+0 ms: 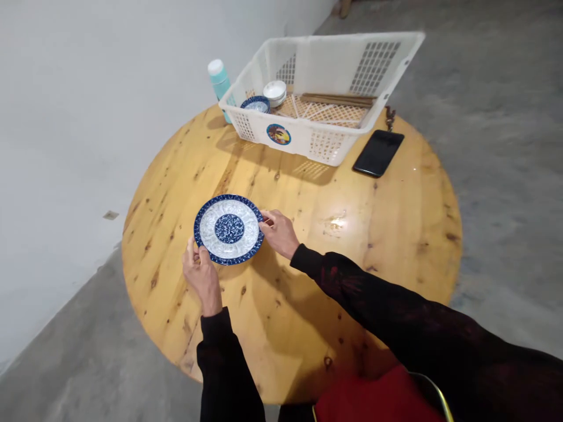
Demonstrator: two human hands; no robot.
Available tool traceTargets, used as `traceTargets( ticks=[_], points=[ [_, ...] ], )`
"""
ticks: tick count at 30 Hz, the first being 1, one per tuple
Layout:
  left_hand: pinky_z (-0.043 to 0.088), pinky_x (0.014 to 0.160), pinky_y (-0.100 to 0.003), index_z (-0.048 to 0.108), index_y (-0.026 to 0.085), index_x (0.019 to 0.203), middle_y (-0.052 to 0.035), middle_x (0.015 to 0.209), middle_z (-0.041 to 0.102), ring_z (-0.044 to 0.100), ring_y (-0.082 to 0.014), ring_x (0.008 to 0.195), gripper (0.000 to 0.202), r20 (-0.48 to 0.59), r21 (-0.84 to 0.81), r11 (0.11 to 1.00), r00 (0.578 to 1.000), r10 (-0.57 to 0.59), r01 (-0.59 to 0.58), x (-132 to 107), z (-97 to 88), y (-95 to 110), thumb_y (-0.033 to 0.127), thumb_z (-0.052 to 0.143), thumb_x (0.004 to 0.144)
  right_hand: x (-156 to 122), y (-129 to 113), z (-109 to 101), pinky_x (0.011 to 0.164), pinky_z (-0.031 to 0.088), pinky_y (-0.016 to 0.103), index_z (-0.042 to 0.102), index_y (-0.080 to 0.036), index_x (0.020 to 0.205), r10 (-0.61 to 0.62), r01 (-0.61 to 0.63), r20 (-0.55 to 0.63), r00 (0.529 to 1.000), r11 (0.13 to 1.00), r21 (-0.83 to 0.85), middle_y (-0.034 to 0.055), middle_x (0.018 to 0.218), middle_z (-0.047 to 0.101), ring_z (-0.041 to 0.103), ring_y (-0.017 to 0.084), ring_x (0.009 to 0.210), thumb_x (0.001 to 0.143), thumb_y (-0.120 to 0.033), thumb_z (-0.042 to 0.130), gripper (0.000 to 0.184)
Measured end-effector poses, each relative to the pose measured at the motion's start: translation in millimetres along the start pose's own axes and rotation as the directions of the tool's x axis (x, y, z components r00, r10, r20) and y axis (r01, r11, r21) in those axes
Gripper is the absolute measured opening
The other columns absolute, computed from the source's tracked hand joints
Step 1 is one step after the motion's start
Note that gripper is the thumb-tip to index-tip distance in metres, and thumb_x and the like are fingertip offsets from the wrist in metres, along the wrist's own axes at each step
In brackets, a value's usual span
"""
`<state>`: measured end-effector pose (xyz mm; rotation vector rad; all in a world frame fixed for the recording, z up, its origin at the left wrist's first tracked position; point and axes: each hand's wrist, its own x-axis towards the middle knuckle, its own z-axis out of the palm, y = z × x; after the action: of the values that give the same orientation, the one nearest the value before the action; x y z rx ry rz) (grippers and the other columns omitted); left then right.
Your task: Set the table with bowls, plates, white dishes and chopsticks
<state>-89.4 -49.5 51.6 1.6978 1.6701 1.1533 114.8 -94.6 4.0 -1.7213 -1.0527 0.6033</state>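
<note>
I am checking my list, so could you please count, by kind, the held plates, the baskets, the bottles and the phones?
Held plate: 1
Basket: 1
Bottle: 1
Phone: 1
Total: 4

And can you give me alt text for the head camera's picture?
A person's left hand and right hand hold a blue-and-white plate by its rim at a round wooden table. Farther back, a white basket contains white bowls, blue-rimmed dishware and brown sticks, between a turquoise bottle and a black phone.
</note>
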Motion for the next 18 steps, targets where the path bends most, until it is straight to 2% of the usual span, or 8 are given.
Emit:
traceTargets(
  ticks=[3, 5, 7, 9, 11, 13, 15, 18],
  points=[
    [0.055, 0.094, -0.032, 0.058, 0.022, 0.147, -0.0071, 0.113, 0.071, 0.067, -0.0202, 0.103, 0.053, 0.144, -0.088, 0.996, 0.99, 0.009, 0.004, -29, 4.0, 30, 0.042, 0.055, 0.098, -21, 6, -38, 0.077, 0.054, 0.032, 0.069, -0.017, 0.111, 0.024, -0.005, -0.081, 0.996, 0.976, 0.218, 0.0076, 0.104, 0.071, 0.065, 0.02, 0.083, 0.085, -0.029, 0.051, 0.034],
    [0.055, 0.099, -0.034, 0.054, 0.023, 0.151, -0.0109, 0.13, 0.069, 0.066, -0.0233, 0.117, 0.055, 0.276, -0.14, 0.989, 0.961, 0.002, 0.038, -56, 13.0, 43, 0.044, 0.053, 0.101, -42, 19, -69, 0.078, 0.055, 0.033, 0.068, -0.017, 0.108, 0.061, -0.03, -0.122, 0.991, 0.969, 0.244, 0.008, 0.104, 0.072, 0.067, 0.021, 0.087, 0.084, -0.034, 0.053, 0.033],
    [0.054, 0.105, -0.035, 0.05, 0.023, 0.154, -0.0124, 0.144, 0.064, 0.061, -0.0252, 0.131, 0.057, 0.402, -0.172, 0.979, 0.915, -0.028, 0.105, -88, 26.9, 49, 0.044, 0.052, 0.102, -68, 39, -100, 0.081, 0.055, 0.034, 0.068, -0.017, 0.106, 0.132, -0.098, -0.142, 0.981, 0.969, 0.226, 0.0082, 0.104, 0.073, 0.068, 0.022, 0.09, 0.083, -0.037, 0.055, 0.033],
    [0.053, 0.109, -0.036, 0.047, 0.022, 0.156, -0.0121, 0.151, 0.059, 0.055, -0.0258, 0.14, 0.057, 0.521, -0.198, 0.956, 0.849, -0.086, 0.218, -119, 43.8, 49, 0.04, 0.052, 0.102, -97, 61, -128, 0.084, 0.055, 0.035, 0.067, -0.017, 0.106, 0.21, -0.18, -0.162, 0.964, 0.967, 0.183, 0.0084, 0.103, 0.073, 0.069, 0.022, 0.091, 0.081, -0.038, 0.056, 0.034],
    [0.051, 0.112, -0.038, 0.046, 0.021, 0.156, -0.0118, 0.153, 0.058, 0.055, -0.0255, 0.142, 0.057, 0.623, -0.221, 0.911, 0.769, -0.142, 0.348, -148, 61.2, 44, 0.034, 0.051, 0.102, -124, 82, -149, 0.086, 0.055, 0.037, 0.067, -0.018, 0.104, 0.28, -0.256, -0.196, 0.94, 0.957, 0.136, 0.0082, 0.101, 0.074, 0.069, 0.023, 0.09, 0.08, -0.038, 0.056, 0.034],
    [0.047, 0.116, -0.038, 0.048, 0.019, 0.155, -0.0118, 0.154, 0.057, 0.054, -0.0245, 0.142, 0.056, 0.68, -0.243, 0.873, 0.716, -0.158, 0.423, -171, 76.7, 38, 0.027, 0.051, 0.1, -147, 101, -163, 0.085, 0.056, 0.039, 0.068, -0.018, 0.102, 0.345, -0.33, -0.23, 0.91, 0.939, 0.1, 0.0085, 0.098, 0.074, 0.069, 0.024, 0.087, 0.077, -0.039, 0.056, 0.034],
    [0.048, 0.115, -0.038, 0.049, 0.019, 0.153, -0.0119, 0.149, 0.062, 0.06, -0.0232, 0.135, 0.055, 0.714, -0.234, 0.863, 0.681, -0.16, 0.448, -187, 88.7, 32, 0.024, 0.051, 0.098, -164, 116, -172, 0.085, 0.056, 0.041, 0.068, -0.019, 0.101, 0.396, -0.391, -0.254, 0.882, 0.918, 0.072, 0.0091, 0.095, 0.075, 0.07, 0.026, 0.085, 0.075, -0.04, 0.056, 0.036],
    [0.053, 0.105, -0.037, 0.05, 0.022, 0.153, -0.0104, 0.132, 0.072, 0.068, -0.0213, 0.116, 0.055, 0.739, -0.167, 0.881, 0.648, -0.184, 0.442, -196, 100.6, 28, 0.021, 0.048, 0.098, -174, 132, -176, 0.088, 0.056, 0.045, 0.068, -0.019, 0.101, 0.435, -0.438, -0.268, 0.859, 0.898, 0.054, 0.01, 0.096, 0.075, 0.071, 0.028, 0.088, 0.074, -0.04, 0.056, 0.036]
  ],
)
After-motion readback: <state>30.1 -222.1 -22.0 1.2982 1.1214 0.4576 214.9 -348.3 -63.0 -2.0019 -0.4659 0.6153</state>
